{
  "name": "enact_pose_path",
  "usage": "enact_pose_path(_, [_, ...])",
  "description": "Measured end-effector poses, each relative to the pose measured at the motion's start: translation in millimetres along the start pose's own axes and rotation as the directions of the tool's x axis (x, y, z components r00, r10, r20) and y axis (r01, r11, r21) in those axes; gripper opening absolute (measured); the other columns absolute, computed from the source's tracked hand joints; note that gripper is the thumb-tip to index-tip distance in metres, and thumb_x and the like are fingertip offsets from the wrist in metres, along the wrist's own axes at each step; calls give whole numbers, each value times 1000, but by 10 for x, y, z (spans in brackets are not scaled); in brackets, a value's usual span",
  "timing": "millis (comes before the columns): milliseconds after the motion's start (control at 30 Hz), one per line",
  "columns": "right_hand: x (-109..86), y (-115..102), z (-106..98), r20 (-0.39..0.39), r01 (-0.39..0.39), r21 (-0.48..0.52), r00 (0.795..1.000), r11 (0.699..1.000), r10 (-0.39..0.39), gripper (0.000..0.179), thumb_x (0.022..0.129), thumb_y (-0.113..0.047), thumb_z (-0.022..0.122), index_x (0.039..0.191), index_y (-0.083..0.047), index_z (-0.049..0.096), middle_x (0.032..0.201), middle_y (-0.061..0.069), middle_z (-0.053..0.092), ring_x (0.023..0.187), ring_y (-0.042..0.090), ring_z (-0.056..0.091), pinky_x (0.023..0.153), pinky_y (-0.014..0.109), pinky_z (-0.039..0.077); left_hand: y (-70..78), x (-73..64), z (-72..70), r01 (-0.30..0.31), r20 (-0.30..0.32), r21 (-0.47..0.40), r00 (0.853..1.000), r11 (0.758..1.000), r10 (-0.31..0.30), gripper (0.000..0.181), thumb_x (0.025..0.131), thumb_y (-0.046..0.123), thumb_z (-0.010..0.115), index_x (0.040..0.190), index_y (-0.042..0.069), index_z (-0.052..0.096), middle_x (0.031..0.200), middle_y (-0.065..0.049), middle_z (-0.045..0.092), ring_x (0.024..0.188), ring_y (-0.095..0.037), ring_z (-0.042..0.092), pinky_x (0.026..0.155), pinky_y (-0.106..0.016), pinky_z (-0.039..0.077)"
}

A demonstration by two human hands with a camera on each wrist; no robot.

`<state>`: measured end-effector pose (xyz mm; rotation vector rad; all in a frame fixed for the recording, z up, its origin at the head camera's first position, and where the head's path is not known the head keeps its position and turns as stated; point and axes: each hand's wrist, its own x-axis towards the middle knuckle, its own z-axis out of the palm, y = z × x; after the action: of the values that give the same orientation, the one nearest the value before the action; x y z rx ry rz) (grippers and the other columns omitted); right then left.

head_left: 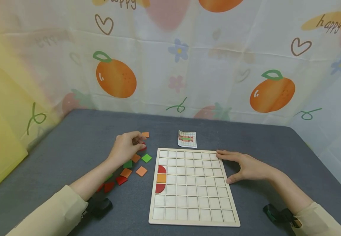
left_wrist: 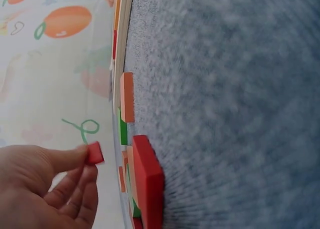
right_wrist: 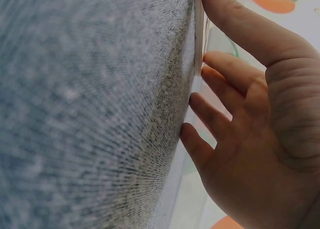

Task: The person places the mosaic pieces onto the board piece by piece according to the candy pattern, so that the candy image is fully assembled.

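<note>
My left hand [head_left: 126,146] pinches a small red tile [left_wrist: 95,153] between thumb and fingers, raised over the loose pieces left of the board. A pale wooden grid board [head_left: 194,222] lies flat in front of me. Its leftmost column holds a red rounded piece [head_left: 162,169], an orange square [head_left: 161,178] and another red rounded piece [head_left: 160,188], one below the other. At the board's right edge rests my right hand [head_left: 248,167], fingers spread, with fingertips near the upper corner and thumb lower on the rim.
Several loose orange, green and red tiles, among them a bright green one [head_left: 146,158] and an orange one [head_left: 141,171], lie left of the board. Behind the board lies a small pattern card [head_left: 187,139]. A printed curtain [head_left: 158,72] hangs behind the dark table [head_left: 247,134].
</note>
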<state>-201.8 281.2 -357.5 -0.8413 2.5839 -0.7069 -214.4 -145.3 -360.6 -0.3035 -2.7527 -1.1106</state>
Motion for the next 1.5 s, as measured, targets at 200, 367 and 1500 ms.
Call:
enact_pose_path(200, [-7, -1, 0, 1, -5, 1, 1000, 1000, 5, 94, 76, -53, 79, 153, -17, 38, 164, 12, 28, 149, 48, 22, 109, 72, 27, 55, -2, 10, -24, 67, -101, 997, 995, 31, 18, 90, 10, 70, 108, 11, 74, 100, -10, 75, 78, -20, 70, 59, -26, 50])
enact_pose_path(367, [-6, 5, 4, 2, -6, 1, 1000, 1000, 6, 94, 76, -53, 79, 153, -17, 38, 164, 12, 27, 149, 48, 22, 109, 72, 26, 121, -33, 54, 4, 192, -194, 981, 981, 34, 11, 90, 15, 71, 101, 16, 75, 99, -5, 75, 85, -16, 71, 72, -28, 54])
enact_pose_path(1500, [-3, 12, 7, -7, 4, -18, 1000, 1000, -5, 94, 76, -54, 79, 152, -16, 39, 163, 13, 29, 149, 47, 24, 110, 71, 27, 495, -301, 278, -89, 562, -281, 791, 955, 240, 10, 81, 10, 77, 86, 18, 76, 76, 3, 73, 68, -5, 63, 62, -21, 51])
